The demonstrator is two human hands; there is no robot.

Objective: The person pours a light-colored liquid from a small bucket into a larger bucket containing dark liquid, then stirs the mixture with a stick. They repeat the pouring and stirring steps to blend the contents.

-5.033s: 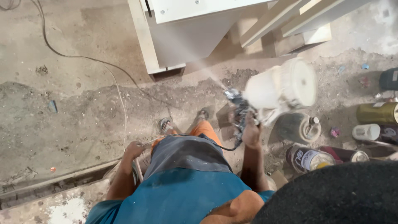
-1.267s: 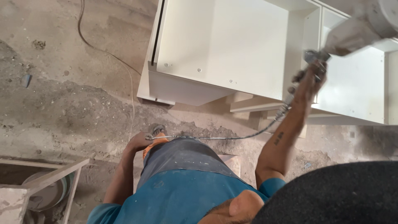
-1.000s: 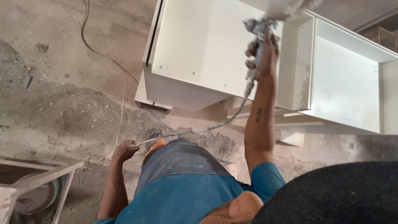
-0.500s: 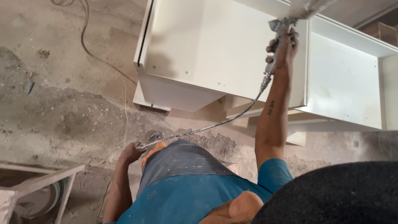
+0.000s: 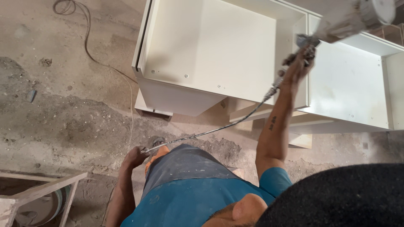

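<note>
While right hand (image 5: 299,64) grips white-cupped spray gun (image 5: 336,25) over cabinet (image 5: 219,54); left hand (image 5: 134,156) clasps hose (image 5: 202,134).

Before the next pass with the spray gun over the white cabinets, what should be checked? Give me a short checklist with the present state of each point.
1. Grip on the tool: the right hand is closed around the spray gun. Ok.
2. Hose control: the left hand holds the air hose low beside the body. Ok.
3. Hose path: it hangs free of the left cabinet, but runs close to its lower edge. Ok, watch it.
4. Paint cup: attached above the gun; fill level hidden. Cannot tell.
5. Nozzle aim: blurred, so the direction is unclear. Cannot tell.
6. Floor: a loose cable lies on the dusty concrete. Not ok.
</note>
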